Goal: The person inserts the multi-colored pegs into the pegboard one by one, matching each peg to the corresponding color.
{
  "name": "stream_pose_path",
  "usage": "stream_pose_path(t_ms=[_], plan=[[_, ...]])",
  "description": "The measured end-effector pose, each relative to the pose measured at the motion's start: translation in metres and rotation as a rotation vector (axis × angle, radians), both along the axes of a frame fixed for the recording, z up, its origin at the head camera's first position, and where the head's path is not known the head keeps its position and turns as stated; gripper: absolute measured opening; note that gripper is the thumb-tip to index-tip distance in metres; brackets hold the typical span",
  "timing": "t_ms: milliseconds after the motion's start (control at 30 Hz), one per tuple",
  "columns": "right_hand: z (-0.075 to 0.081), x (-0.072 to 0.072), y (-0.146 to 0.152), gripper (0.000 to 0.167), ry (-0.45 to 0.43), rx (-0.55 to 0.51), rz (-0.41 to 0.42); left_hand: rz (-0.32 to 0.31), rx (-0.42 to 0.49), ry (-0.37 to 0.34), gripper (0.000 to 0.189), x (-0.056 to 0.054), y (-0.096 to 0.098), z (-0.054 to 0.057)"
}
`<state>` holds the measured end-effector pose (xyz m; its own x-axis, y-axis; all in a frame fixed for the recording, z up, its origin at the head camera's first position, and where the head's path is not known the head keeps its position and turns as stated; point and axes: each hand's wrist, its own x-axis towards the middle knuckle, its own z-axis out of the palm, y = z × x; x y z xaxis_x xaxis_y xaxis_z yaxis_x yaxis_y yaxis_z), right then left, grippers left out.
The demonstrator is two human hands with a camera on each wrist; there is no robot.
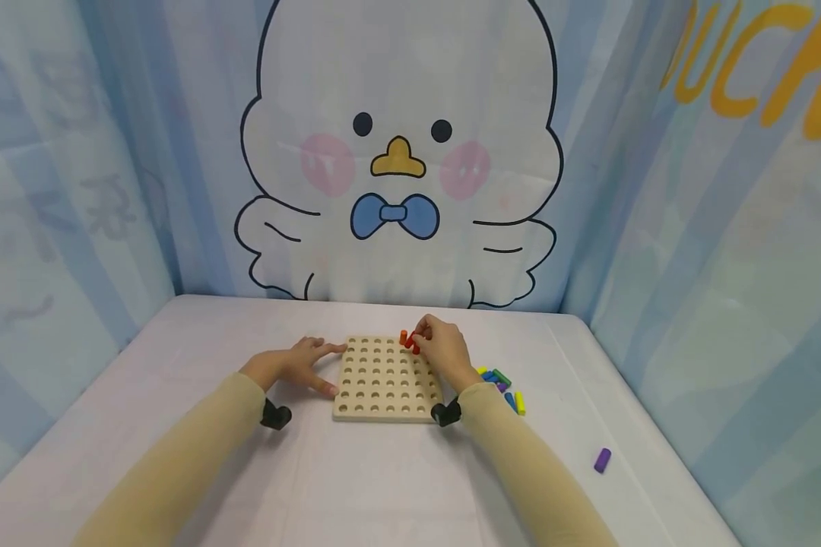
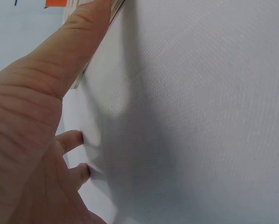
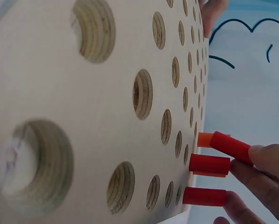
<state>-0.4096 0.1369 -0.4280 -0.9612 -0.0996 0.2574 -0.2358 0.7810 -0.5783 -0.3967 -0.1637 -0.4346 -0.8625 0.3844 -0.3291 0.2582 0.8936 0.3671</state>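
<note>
A square wooden pegboard with rows of round holes lies on the table. My left hand is spread at its left side, with thumb and index finger touching the edge. At the far right corner my right hand pinches a red peg between thumb and finger. That peg is tilted above the board, apart from the holes. Beside it, two more red pegs stand in holes near the fingertips. An orange peg stands in the back row; another bit of orange shows behind a red peg.
Several loose yellow, blue, green and purple pegs lie right of the board, partly hidden by the right forearm. One purple peg lies alone farther right. Striped curtains with a cartoon duck surround the white table.
</note>
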Motion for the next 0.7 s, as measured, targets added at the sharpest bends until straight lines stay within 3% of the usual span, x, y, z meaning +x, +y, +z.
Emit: stream_pose_path(t_ms=[300,700], plan=[[-0.0031,-0.0021,-0.0049,0.007,0.009,0.064,0.010,0.009,-0.019,0.006,0.104,-0.0036,-0.0011,-0.0069],[-0.0047,-0.0031,-0.0097,0.008,0.003,0.116,0.025,0.015,-0.008,-0.002,0.104,-0.0026,-0.0001,-0.0025]])
